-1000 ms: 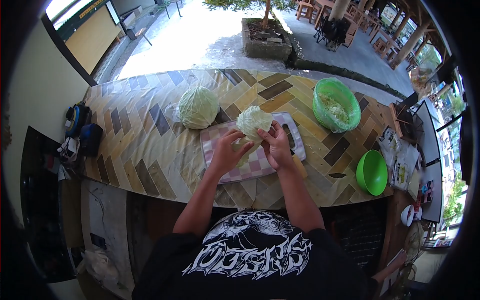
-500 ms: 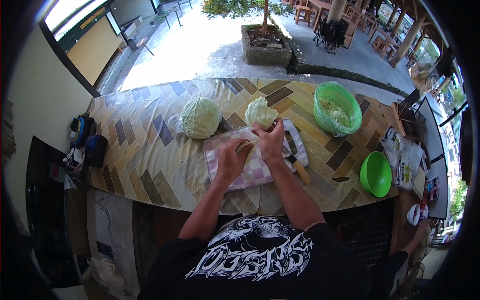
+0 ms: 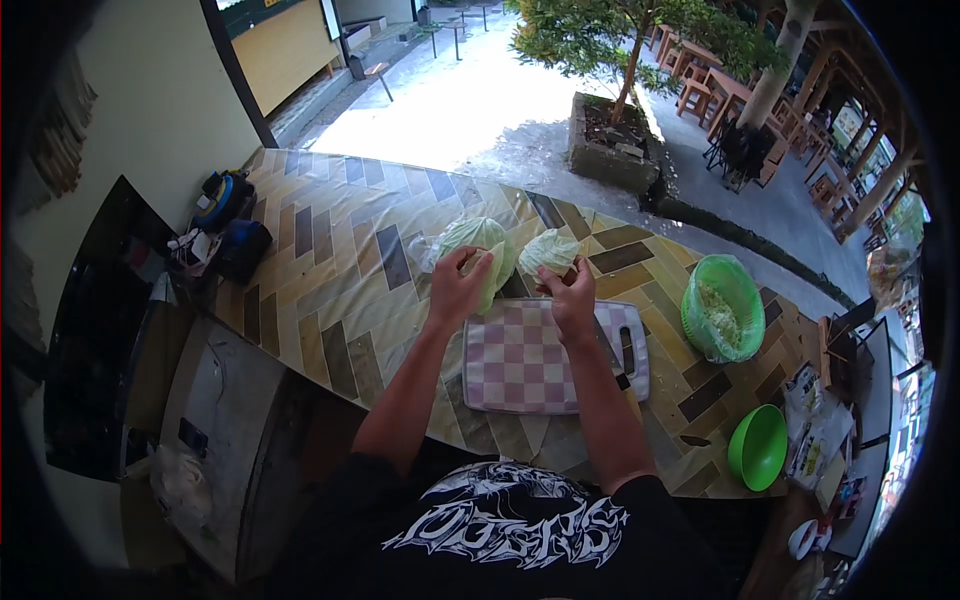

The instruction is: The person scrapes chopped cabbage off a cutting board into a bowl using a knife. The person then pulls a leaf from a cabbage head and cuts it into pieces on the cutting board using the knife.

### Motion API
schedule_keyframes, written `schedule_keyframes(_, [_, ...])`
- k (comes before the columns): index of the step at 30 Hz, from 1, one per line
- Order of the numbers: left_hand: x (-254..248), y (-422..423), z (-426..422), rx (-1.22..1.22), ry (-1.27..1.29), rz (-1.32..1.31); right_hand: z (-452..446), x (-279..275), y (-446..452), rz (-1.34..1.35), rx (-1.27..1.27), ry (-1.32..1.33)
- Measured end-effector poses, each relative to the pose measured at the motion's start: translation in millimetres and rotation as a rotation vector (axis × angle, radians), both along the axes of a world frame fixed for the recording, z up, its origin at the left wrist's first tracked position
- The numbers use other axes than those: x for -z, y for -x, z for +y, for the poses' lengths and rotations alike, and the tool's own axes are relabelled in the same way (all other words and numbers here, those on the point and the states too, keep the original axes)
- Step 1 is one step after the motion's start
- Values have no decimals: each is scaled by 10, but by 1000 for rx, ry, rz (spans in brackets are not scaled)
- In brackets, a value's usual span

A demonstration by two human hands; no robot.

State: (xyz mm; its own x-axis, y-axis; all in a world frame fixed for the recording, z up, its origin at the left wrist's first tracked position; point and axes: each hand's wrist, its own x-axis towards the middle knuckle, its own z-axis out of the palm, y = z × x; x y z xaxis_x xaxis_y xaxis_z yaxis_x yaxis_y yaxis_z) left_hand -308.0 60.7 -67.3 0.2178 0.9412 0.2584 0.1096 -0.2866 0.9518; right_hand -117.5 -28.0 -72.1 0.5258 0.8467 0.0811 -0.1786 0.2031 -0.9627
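Note:
My left hand (image 3: 459, 287) pinches a pale cabbage leaf (image 3: 494, 278) just in front of the whole cabbage (image 3: 466, 233), whose lower part is hidden. In my right hand (image 3: 568, 297) is a smaller cabbage piece (image 3: 547, 250) with a ragged edge, held above the far edge of the checkered cutting board (image 3: 510, 365). A knife (image 3: 623, 381) lies on the board's right side, partly covered by my right forearm.
A green basket (image 3: 752, 345) lined with plastic holds shredded cabbage on the right. Nearer stands a green bowl (image 3: 757, 450), with plastic packets (image 3: 815, 425) beside it. Black cases (image 3: 242, 250) sit at the table's left end.
My hands have moved apart; the left has carried the leaf away from the cabbage piece, over toward the whole cabbage. The camera view has turned, shifting the table scene rightward and down.

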Motion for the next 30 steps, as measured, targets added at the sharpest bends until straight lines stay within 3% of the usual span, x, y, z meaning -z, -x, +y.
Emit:
schedule_keyframes(8, [-39,-99,451,-257,-274,443,277,-68,47,-42,-119,-28])
schedule_keyframes(11, [-37,-174,388,-416,-305,464,263,-54,-6,-42,-169,3])
schedule_keyframes(14, [-75,-193,214,-497,-493,431,169,-71,-33,-31,-253,25])
schedule_keyframes(17, [-175,-182,-145,-101,-279,134,21,-142,-60,-71,-379,63])
schedule_keyframes(21, [-106,-107,-618,62,-145,113,-218,-213,-28,-153,-509,75])
schedule_keyframes(22, [-77,-82,-689,67,-227,152,-244,-113,18,-61,-528,0])
schedule_keyframes(25, [-42,13,-919,96,-44,189,-459,-67,-20,-170,-574,57])
schedule_keyframes(30, [124,70,-1086,26,-179,355,-862,-142,-187,-452,-445,296])
